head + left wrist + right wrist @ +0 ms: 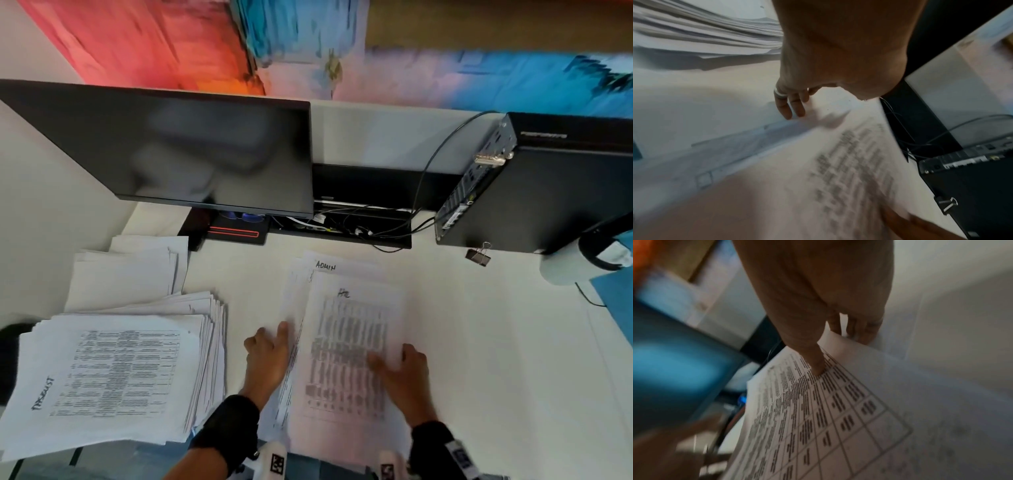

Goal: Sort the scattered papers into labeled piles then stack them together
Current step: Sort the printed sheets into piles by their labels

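The top sheet (352,346), a printed table with a handwritten heading, lies long-axis away from the person, its head toward the monitor (178,150) and its foot running off the near edge of the white desk (479,342). It sits on the middle pile, skewed a little to the right of the sheets beneath, so a strip of the lower pages and the one marked "ADMIN" (325,265) peek out at the far and left sides. The right hand (404,373) has the sheet by its right edge: in the right wrist view the thumb (816,363) presses down on the print while the fingers curl under the edge, a pinch. The left hand (269,356) lies on the left margin of the pile with fingers fairly straight, fingertips (789,112) touching paper in the left wrist view, relaxed, holding nothing. Off to the left lies the big fanned stack (113,373), its top page turned sideways, with another loose pile (126,270) behind it. A binder clip (476,255) lies near the black computer box (541,185) on the right. The sheet's print is smeared with blur, the heading unreadable, and its near end is cut off behind the wrists.
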A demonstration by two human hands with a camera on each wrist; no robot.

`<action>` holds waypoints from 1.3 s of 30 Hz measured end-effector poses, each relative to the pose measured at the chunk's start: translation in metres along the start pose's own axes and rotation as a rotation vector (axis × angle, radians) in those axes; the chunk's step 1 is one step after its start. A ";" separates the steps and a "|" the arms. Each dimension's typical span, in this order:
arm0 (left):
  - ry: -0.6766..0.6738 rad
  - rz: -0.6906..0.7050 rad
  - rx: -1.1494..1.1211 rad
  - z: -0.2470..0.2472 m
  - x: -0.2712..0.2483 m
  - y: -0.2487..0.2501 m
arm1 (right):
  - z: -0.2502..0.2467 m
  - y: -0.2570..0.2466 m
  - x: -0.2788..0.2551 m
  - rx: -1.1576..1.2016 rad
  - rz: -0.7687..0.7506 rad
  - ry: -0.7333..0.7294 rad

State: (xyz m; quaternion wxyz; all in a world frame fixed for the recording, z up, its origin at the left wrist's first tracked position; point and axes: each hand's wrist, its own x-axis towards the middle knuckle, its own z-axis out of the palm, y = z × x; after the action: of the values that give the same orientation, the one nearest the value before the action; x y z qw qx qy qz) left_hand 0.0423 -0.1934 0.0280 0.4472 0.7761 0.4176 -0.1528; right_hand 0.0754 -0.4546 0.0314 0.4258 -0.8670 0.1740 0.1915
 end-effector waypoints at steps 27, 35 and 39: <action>-0.135 0.231 0.064 0.003 0.041 -0.042 | 0.016 -0.022 0.012 -0.229 -0.277 0.051; -0.109 0.241 -0.080 0.076 0.078 -0.047 | 0.016 -0.040 0.033 -0.039 -0.043 -0.077; -0.138 0.212 -0.170 0.058 0.064 -0.033 | 0.011 -0.033 0.035 0.211 0.053 -0.115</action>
State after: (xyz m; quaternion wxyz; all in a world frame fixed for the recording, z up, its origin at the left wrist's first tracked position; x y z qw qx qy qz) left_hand 0.0627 -0.2000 -0.0622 0.5527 0.7627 0.3129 -0.1218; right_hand 0.1188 -0.4319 0.0307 0.5187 -0.8001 0.1914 0.2328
